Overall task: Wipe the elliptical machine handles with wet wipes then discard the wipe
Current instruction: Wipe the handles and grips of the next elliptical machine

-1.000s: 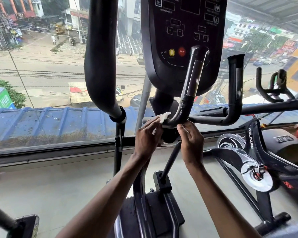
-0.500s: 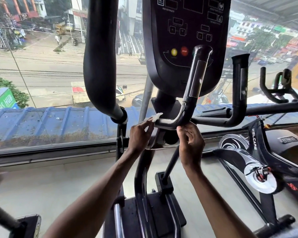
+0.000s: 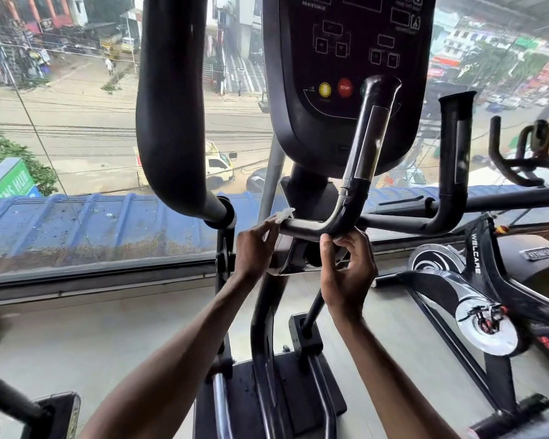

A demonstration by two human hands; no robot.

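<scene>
Nearest, below the fingers, a pale, smooth floor (image 3: pixel 92 337) carries the elliptical's flat black base (image 3: pixel 327 403), with a dark upright post rising from it between the two bare forearms. To the right of the fingers stands a glossy black exercise bike (image 3: pixel 476 318) with a chromed round hub. The right hand (image 3: pixel 346 274) reaches up from beneath, its thumb and curled fingers (image 3: pixel 357 240) gripping the underside of the bend in the handle (image 3: pixel 358 172), a black tube shaped like an L with a shiny metal strip along its upright part. The left hand (image 3: pixel 254 248) sits just left of it, fingers pinching a crumpled white wet wipe (image 3: pixel 282 215) against the left end of the handle's horizontal run. A second ago the wipe lay close to the bend, beside the right fingers; it has since slid outward along the bar, while the right hand has stayed under the bend. Above and left of the fingers hangs a thick, matte, padded swing arm (image 3: pixel 171 106); to their right rises a second handle (image 3: pixel 455 160) of the same bent tube. Behind the upright, above the fingers, is the rounded black console (image 3: pixel 346 74) with a yellow and a red button. Beyond everything a wide window (image 3: pixel 76 122) looks down on a ribbed blue roof (image 3: pixel 92 223) and a wet street (image 3: pixel 76 99).
</scene>
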